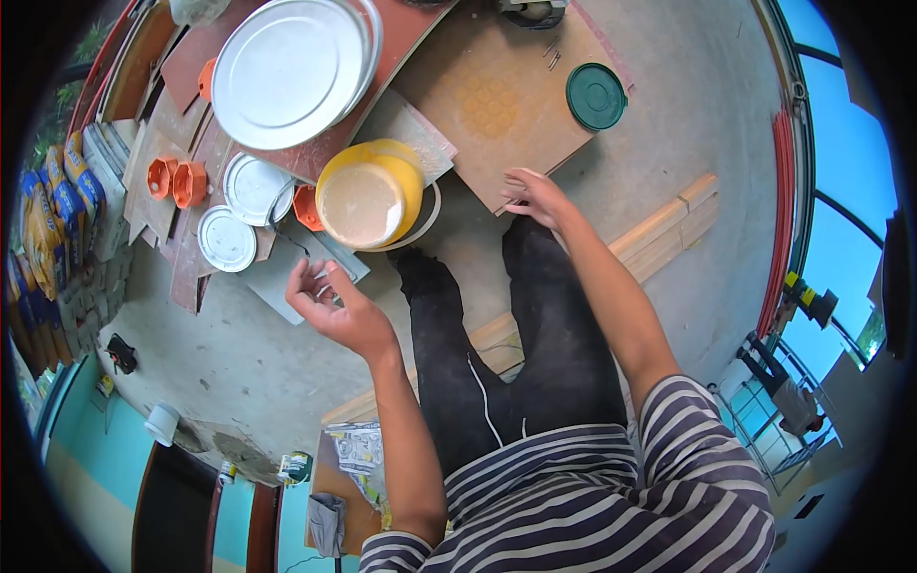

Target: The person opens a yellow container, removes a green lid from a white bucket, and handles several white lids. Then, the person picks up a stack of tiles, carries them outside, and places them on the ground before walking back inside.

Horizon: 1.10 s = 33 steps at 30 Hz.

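On the left, bags sit in a tall pile. Next come two orange plastic cups, then two small white lids close together. A big round white lid lies on a red-brown board. The left hand is up in the air with nothing in it, its fingers bent softly and a little apart. Just past it is the yellow bucket, with pale stuff showing in its round top. I can't tell if that stuff is wet or dry. The right hand is empty too, fingers loose and a bit apart, by the corner of a flat brown board. I can't tell if it touches. A green lid is on that board's edge, and long wood planks lie farther right. Both hands seem to be between jobs. Holding the bucket would need a reach forward and wider fingers.
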Tool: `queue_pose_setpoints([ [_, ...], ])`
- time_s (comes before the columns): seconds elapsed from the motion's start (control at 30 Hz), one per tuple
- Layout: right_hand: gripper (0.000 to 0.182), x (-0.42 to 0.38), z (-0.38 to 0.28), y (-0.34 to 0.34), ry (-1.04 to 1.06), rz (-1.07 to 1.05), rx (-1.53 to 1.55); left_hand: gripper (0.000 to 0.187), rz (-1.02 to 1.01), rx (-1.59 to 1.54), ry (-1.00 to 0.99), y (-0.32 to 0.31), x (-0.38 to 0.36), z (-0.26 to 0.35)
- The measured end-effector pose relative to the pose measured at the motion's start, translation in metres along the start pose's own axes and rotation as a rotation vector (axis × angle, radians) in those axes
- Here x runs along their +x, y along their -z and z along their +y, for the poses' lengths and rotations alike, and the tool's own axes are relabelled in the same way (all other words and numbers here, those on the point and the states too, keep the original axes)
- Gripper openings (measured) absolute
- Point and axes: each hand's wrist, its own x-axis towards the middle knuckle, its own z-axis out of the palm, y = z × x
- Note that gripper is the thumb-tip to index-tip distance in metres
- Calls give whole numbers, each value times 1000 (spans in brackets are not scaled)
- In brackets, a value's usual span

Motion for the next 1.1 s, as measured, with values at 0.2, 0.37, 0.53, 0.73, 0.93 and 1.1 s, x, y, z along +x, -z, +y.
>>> queue_pose_setpoints([
  [0.2,48,42,-11,188,34,263,208,17,-293,15,-232,-138,-31,58],
  [0.37,59,108,-93,266,2,404,110,19,-487,173,-485,-387,-27,4],
  [0.53,64,125,-138,331,-31,233,-217,52,-583,535,-609,-522,-38,-45],
  [0.73,76,134,-140,334,-144,5,-245,51,-529,719,-521,-563,-57,-43],
  [0.93,40,139,-118,316,-144,63,-88,30,-467,686,-541,-573,-58,-53],
  [1.1,67,140,-114,317,-94,92,-93,20,-477,585,-506,-575,-56,-61],
])
